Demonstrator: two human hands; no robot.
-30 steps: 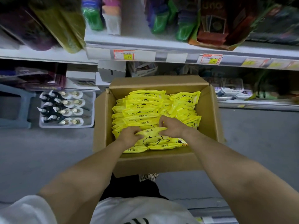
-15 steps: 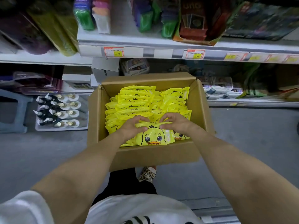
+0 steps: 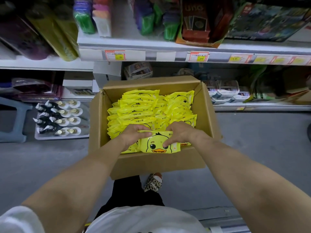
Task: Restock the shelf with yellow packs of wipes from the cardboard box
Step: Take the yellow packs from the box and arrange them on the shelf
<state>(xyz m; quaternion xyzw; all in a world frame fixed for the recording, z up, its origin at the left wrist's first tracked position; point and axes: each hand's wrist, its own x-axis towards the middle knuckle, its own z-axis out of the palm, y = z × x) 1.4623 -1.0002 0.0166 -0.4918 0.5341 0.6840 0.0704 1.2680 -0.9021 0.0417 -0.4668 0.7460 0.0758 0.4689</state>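
**A:** Where are the wipes right now?

**B:** All in the cardboard box (image 3: 156, 163), which sits in front of the shelf (image 3: 161, 46). The yellow packs (image 3: 139, 113) stand on edge in rows. The nearest one, the duck-face pack (image 3: 158, 145), is tipped up against the box's near wall with its printed front facing the person.

**A:** And the hands?

**B:** Both are on that front pack. The left hand (image 3: 134, 134) has its fingers curled over the pack's top edge. The right hand (image 3: 181, 133) grips the other top corner, with its thumb pressed on the duck's face. I can't tell whether more packs are gathered behind it in the same hold.

**A:** How would you expect it to handle?

**B:** I'd say soft and squashy, a thin film wrapper around damp sheets. It's probably light singly and noticeably heavier in a bunch. The film looks glossy, so it may be slippery, and a loose stack could fan out or slide apart.

**A:** So where should one take hold?

**B:** Across the body, squeezing a few packs flat between both palms. The sealed ends would likely crumple if held. It isn't fragile, so a firm press should be fine.
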